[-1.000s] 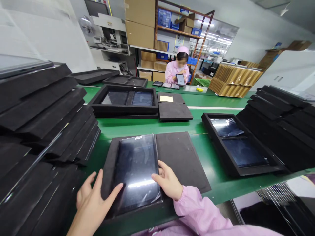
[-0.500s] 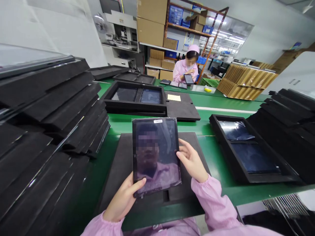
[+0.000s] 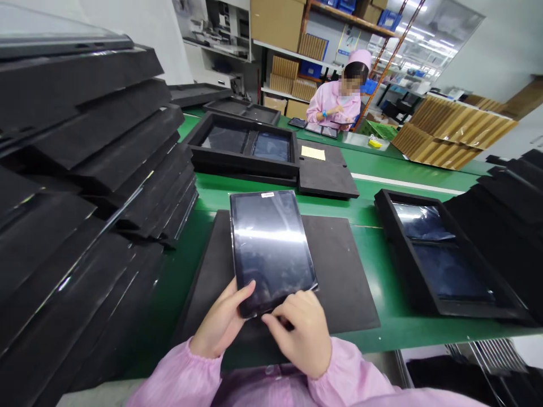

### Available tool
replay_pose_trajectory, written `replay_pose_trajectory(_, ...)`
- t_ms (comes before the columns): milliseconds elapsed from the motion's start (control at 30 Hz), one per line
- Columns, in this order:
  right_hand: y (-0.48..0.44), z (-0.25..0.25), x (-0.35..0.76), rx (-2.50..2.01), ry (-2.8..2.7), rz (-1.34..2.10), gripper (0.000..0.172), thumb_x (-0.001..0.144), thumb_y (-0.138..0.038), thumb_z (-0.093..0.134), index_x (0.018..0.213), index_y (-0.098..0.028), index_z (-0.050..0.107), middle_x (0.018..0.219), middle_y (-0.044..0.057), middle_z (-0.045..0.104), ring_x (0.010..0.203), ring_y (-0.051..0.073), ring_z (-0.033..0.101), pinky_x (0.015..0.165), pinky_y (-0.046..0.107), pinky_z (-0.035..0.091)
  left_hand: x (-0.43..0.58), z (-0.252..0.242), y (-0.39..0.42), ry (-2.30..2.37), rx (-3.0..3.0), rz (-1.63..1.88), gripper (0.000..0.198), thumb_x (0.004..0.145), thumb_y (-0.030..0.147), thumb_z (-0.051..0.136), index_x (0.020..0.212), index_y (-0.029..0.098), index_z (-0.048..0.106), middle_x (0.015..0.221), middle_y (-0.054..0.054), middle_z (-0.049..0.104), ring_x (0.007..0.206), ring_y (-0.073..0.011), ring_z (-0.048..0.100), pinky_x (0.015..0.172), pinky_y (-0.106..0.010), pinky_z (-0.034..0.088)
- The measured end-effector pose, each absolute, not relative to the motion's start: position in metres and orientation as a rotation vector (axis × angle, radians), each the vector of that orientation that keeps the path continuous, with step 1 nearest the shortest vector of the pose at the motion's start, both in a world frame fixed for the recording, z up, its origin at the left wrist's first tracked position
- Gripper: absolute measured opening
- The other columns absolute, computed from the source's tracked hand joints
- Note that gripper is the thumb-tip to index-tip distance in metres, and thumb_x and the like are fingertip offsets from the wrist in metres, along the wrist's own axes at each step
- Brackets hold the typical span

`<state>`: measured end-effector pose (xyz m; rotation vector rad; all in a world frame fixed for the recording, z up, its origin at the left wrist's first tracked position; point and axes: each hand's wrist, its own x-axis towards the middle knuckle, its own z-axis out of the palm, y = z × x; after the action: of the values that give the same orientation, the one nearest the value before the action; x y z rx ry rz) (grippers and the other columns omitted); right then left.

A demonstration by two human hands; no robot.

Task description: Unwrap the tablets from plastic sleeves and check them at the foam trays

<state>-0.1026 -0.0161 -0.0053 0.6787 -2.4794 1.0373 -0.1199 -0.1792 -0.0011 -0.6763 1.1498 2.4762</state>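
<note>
A tablet (image 3: 271, 254) with a dark glossy screen tilts up in front of me, a small white label at its top edge and clear film showing at its edges. My left hand (image 3: 224, 319) is closed on its lower left corner, thumb on the front and fingers behind. At the bottom edge is my right hand (image 3: 301, 330), its fingers curled and thumb bent in by the rim. Whatever its fingertips pinch is hidden. Beneath the tablet lies a flat black foam board (image 3: 343, 271) on the green table (image 3: 369, 254).
Black foam trays (image 3: 97, 141) are stacked high at my left, more (image 3: 504, 215) at far right. Open foam trays holding tablets stand ahead (image 3: 244, 169) and at right (image 3: 407, 271). A foam lid (image 3: 326, 178) bears a yellow note. Across the table a co-worker (image 3: 335, 102) sits near cardboard dividers (image 3: 453, 130).
My right hand has moved from the tablet's right side down to its bottom edge, and its fingers have curled. The tablet leans back more, now reflecting a light band. The view has tipped downward.
</note>
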Motion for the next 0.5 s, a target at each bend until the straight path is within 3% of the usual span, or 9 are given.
replay_pose_trajectory(100,-0.035,-0.007,-0.099,0.424,-2.808,1.594,0.006,0.079,-0.022,0.074,0.075,-0.019,0.076,0.053,-0.003,0.063,0.045,0.011,0.054,0.051,0.023,0.04,-0.117,-0.001,-0.18,1.153,-0.712,2.475,0.091,0.054,0.044,0.095,0.135,0.024,0.059,0.13,-0.009,0.069,0.13,-0.0352,0.057,0.107,-0.041,0.05)
replay_pose_trajectory(233,-0.044,-0.004,-0.105,-0.119,-2.882,2.305,0.015,0.08,-0.026,0.066,0.073,-0.016,0.073,0.053,-0.003,0.063,0.036,0.007,0.046,0.04,0.018,0.037,-0.113,-0.001,-0.18,1.187,-0.731,2.485,0.076,0.065,0.036,0.088,0.134,0.026,0.06,0.131,-0.006,0.069,0.131,-0.0321,0.056,0.109,-0.039,0.049)
replay_pose_trajectory(333,-0.044,-0.003,-0.108,-0.117,-2.865,2.238,0.02,0.077,-0.029,0.064,0.062,-0.016,0.067,0.049,-0.003,0.061,0.034,0.007,0.044,0.036,0.016,0.033,-0.113,-0.003,-0.18,1.16,-0.78,2.501,0.073,0.061,0.031,0.09,0.13,0.03,0.063,0.132,-0.003,0.069,0.132,-0.0306,0.055,0.11,-0.038,0.048)
replay_pose_trajectory(500,-0.052,-0.01,-0.106,-0.02,-2.805,2.022,0.022,0.072,-0.028,0.059,0.052,-0.018,0.058,0.048,-0.002,0.058,0.042,0.011,0.052,0.044,0.019,0.036,-0.117,-0.002,-0.179,1.118,-0.92,2.513,0.071,0.034,0.014,0.094,0.101,0.028,0.073,0.117,0.0,0.075,0.124,-0.0324,0.061,0.103,-0.035,0.055)
